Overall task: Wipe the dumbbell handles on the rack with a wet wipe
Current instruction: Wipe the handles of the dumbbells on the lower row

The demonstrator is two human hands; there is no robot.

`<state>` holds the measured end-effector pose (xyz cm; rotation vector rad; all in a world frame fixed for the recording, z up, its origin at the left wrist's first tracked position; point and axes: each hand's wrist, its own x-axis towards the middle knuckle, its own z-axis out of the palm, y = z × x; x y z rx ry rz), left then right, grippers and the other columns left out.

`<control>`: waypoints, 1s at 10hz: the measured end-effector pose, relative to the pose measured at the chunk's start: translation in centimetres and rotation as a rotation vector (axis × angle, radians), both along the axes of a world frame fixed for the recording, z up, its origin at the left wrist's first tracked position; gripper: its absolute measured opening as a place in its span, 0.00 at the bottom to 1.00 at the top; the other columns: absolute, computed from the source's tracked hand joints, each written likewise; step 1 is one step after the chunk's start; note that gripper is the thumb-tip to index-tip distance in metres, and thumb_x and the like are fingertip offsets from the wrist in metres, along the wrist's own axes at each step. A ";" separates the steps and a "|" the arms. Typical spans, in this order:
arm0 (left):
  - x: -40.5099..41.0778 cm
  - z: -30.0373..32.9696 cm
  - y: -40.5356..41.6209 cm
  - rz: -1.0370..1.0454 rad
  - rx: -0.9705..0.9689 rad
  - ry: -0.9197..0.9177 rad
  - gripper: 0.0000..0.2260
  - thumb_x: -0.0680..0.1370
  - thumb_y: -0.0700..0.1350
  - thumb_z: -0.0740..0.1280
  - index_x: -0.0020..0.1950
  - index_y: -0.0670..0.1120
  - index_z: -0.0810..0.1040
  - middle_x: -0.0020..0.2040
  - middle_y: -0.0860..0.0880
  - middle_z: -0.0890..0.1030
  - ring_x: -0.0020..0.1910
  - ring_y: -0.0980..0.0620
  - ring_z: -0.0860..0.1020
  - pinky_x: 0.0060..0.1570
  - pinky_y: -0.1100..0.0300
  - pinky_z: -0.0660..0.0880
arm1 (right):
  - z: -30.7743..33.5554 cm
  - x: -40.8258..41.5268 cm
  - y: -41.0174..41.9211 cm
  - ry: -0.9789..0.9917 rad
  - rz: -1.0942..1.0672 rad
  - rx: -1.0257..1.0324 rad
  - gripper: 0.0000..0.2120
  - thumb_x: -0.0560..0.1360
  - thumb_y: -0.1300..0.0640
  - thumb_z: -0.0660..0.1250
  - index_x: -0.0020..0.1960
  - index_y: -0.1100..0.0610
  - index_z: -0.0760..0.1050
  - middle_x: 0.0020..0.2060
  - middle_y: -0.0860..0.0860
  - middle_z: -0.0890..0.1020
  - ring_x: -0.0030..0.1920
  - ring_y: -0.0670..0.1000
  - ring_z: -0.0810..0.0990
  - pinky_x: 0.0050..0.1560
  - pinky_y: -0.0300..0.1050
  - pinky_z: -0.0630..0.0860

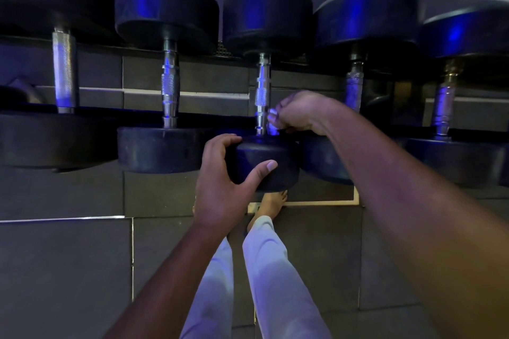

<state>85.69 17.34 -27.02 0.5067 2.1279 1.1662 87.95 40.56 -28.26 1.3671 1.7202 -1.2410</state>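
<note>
Five dumbbells are seen side by side on the rack (192, 111), handles running away from the camera, under dim blue-violet light. The middle dumbbell (268, 16) is the one being handled. Its near head (278, 157) is gripped by the left hand (223, 187): the thumb is laid across the near face, the other fingers are curled over the head's top left edge, and the hand is spread wide around the rubber. The right hand (294, 114) is held just right of the middle handle (262, 93), at its near end where the chrome meets the head. A small pale wad, taken to be the wet wipe (273, 125), is pinched between the thumb and bunched fingertips of that hand and lies against or just beside the lower collar of the handle; actual contact cannot be confirmed at this light level. The right forearm is extended diagonally from the lower right corner.

The neighbouring handles are recorded as follows: a thick knurled handle (64, 71) at far left, a stepped chrome handle (170, 85) second from left, and two duller handles to the right (354, 85) (444, 99). Below the hands, pale trousers (275, 270) and a bare foot (272, 202) are visible on dark floor tiles (63, 270).
</note>
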 end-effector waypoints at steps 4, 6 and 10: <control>-0.1 -0.1 0.0 -0.007 -0.004 -0.004 0.32 0.72 0.62 0.81 0.70 0.50 0.77 0.65 0.57 0.76 0.66 0.61 0.77 0.64 0.68 0.74 | 5.7 -4.5 1.8 0.604 0.196 0.414 0.04 0.79 0.56 0.73 0.51 0.57 0.84 0.40 0.50 0.86 0.28 0.47 0.84 0.34 0.46 0.81; 0.0 -0.1 0.0 0.004 0.006 -0.013 0.32 0.71 0.63 0.81 0.70 0.50 0.77 0.65 0.57 0.77 0.66 0.63 0.77 0.61 0.74 0.72 | 4.2 -5.7 1.5 0.391 1.017 0.934 0.16 0.80 0.60 0.64 0.62 0.44 0.80 0.48 0.52 0.85 0.46 0.63 0.83 0.39 0.49 0.66; 0.1 -0.2 -0.2 0.010 0.016 -0.013 0.31 0.72 0.62 0.83 0.70 0.51 0.78 0.65 0.58 0.77 0.66 0.61 0.77 0.63 0.72 0.72 | 5.0 -7.2 1.7 0.176 1.192 0.757 0.06 0.72 0.63 0.68 0.44 0.54 0.81 0.35 0.51 0.77 0.39 0.61 0.76 0.40 0.46 0.68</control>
